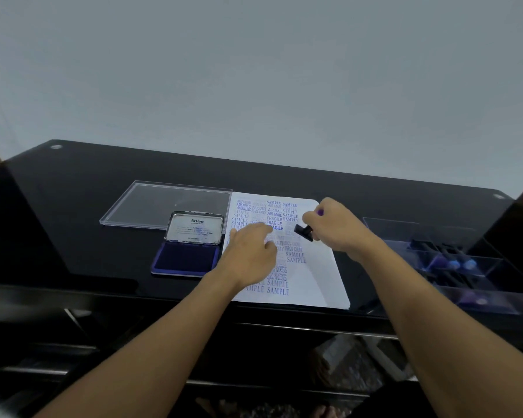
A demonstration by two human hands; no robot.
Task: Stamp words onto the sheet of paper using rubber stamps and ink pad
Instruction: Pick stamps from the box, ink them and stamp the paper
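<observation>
Black desk (103, 251), right hand (338, 227) gripping stamp (304, 232) over paper (320, 282)

Glossy black table (103, 176) – matt paper sheet (320, 276) – clear plastic lid (151, 203).

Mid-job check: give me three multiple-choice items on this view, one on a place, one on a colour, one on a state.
1. Where does the ink pad lie relative to the sheet of paper?
A. to its left
B. on top of it
C. to its right

2. The stamped words are:
A. red
B. blue
C. green

3. The right hand is:
A. empty
B. gripping a stamp
C. lying flat on the sheet

Answers:
1 A: the pad sits beside the sheet's left edge.
2 B: the prints all show in blue.
3 B: its fingers curl round the black stamp above the sheet.
</observation>
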